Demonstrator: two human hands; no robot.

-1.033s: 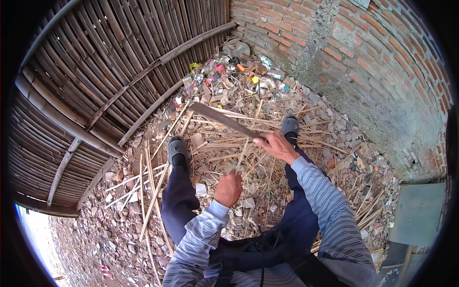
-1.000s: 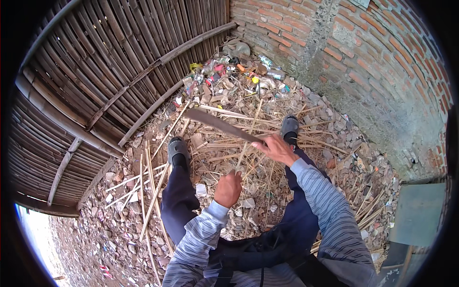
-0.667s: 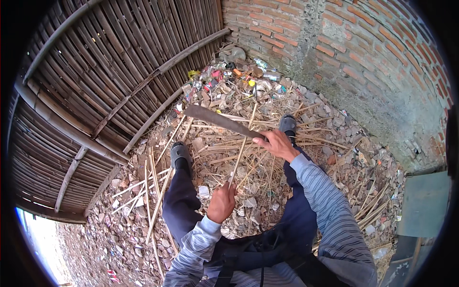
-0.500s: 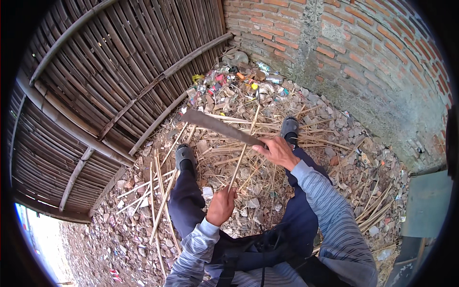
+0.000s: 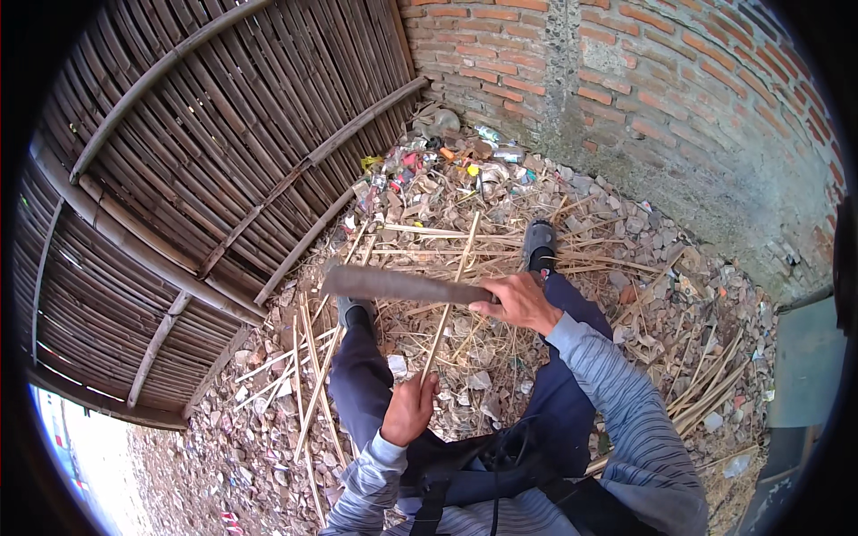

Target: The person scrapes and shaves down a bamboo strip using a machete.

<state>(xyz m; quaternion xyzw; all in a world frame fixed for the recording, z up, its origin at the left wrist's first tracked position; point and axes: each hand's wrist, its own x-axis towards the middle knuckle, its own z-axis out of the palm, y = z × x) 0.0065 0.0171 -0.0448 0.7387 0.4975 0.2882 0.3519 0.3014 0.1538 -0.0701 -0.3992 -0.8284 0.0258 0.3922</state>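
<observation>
One flat blade [image 5: 398,286], thin bamboo strip [image 5: 451,295]

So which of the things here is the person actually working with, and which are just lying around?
In use:
right hand closed on the long blade
left hand holding a thin bamboo strip

Lying about:
loose bamboo strips on the ground
litter pile by the brick wall
bamboo fence

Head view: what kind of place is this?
Likely an outdoor yard corner used for splitting bamboo: a woven bamboo fence meets a brick wall, with rubble, litter and bamboo strips on the ground.
</observation>
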